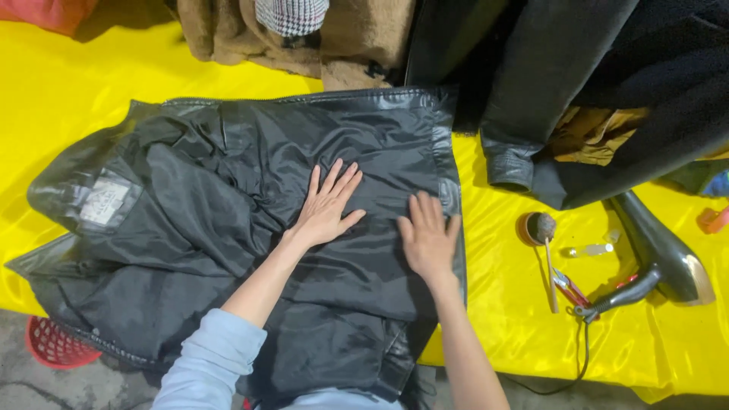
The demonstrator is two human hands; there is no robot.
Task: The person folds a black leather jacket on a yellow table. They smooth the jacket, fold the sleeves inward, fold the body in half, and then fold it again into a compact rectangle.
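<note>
kid: both hands are flat on the black jacket (250,228). the left hand (328,206) has its fingers spread wide, and it presses near the middle of the shiny lining.

friend: and the right hand (427,237)?

kid: it is open too, fingers closer together, pressing just beside the jacket's right edge. neither one pinches or holds anything.

friend: where is the jacket?

kid: it lies inside out on the yellow bench (531,334), collar to the left, with its near part hanging over the near edge.

friend: what step is it, do you think?

kid: i think it is smoothing the lining flat. a next push would need soft, even sliding so the folds on the left go away.

friend: what is on the right?

kid: a black hair dryer (661,254) and a small round brush (543,231), well apart from the hands.
</note>
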